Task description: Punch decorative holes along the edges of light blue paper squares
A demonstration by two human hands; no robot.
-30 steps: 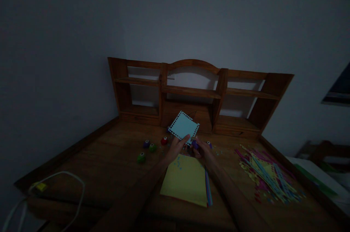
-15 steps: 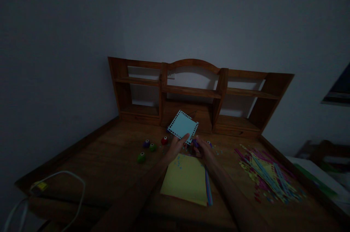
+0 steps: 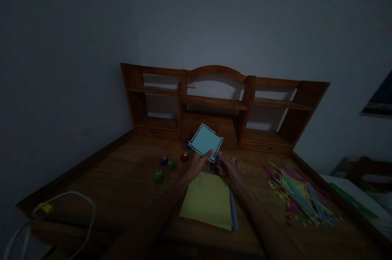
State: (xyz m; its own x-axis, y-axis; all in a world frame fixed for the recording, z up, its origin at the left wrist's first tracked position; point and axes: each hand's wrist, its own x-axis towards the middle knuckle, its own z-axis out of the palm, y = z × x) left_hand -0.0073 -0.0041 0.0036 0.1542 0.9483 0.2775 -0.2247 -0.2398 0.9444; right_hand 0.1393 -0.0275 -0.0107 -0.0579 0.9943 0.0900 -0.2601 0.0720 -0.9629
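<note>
My left hand (image 3: 198, 165) pinches a light blue paper square (image 3: 206, 140) by its near corner, thumb on top. A row of small punched holes runs along the square's edges. In my right hand (image 3: 227, 164) is a purple craft punch (image 3: 218, 160), its fingers closed round it at the paper's near right edge. Whether the punch's jaw sits over the paper is too dark to tell. Below both hands lies a stack of yellow paper (image 3: 208, 202), with other colours showing at its right side and tiny blue bits on top.
Left of my hands stand a red punch (image 3: 183, 157), a purple punch (image 3: 164, 160) and two green punches (image 3: 158, 176). Coloured paper strips (image 3: 301, 194) lie heaped at the right. A white cable (image 3: 88, 202) loops at the front left. A wooden shelf (image 3: 214, 100) backs the desk.
The paper square and the purple punch shift only slightly between my hands. Both hands keep their hold, and the things on the desk stay where they were.
</note>
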